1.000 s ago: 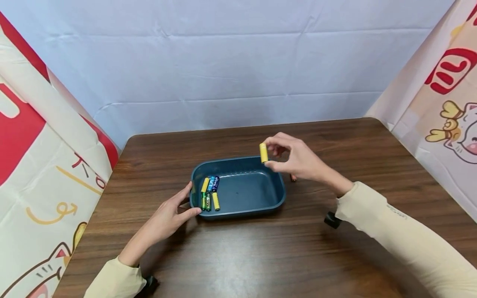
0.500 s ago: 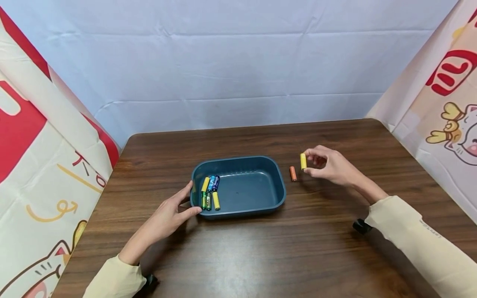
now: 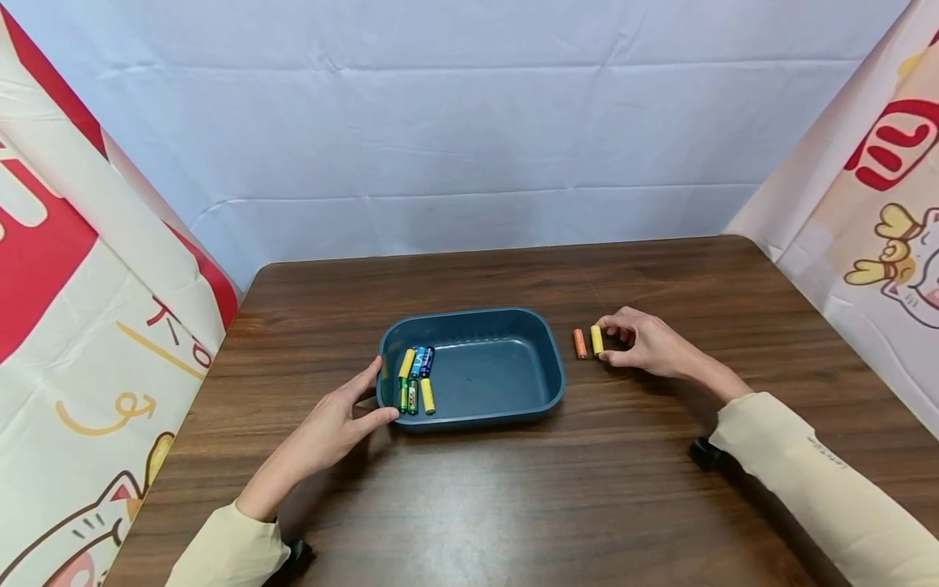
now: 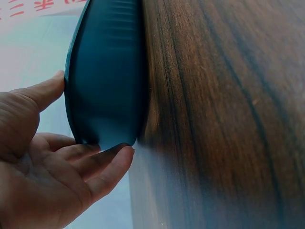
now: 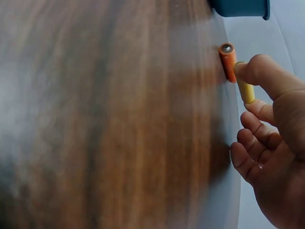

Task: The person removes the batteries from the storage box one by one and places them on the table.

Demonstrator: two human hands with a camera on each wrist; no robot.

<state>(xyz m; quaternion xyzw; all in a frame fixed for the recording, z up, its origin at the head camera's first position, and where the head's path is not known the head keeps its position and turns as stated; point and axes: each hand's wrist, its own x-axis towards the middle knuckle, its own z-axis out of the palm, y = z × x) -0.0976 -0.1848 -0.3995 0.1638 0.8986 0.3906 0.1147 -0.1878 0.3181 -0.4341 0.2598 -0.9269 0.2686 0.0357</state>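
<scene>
Right hand [image 3: 645, 346] pinches yellow battery [image 3: 597, 340] on table [image 3: 660, 505], just beside orange battery [image 3: 579, 343]. Left hand [image 3: 330, 428], fingers relaxed and spread, braces tray [image 3: 513, 412] corner; nothing gripped.

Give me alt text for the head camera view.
The right hand pinches a yellow battery on the wooden table, beside an orange battery. The left hand touches a dark teal tray holding five batteries.

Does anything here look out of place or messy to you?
Only mildly: two batteries, orange and yellow, lie on the table outside the blue tray, while five others sit inside it. Nothing spilled or damaged.
</scene>
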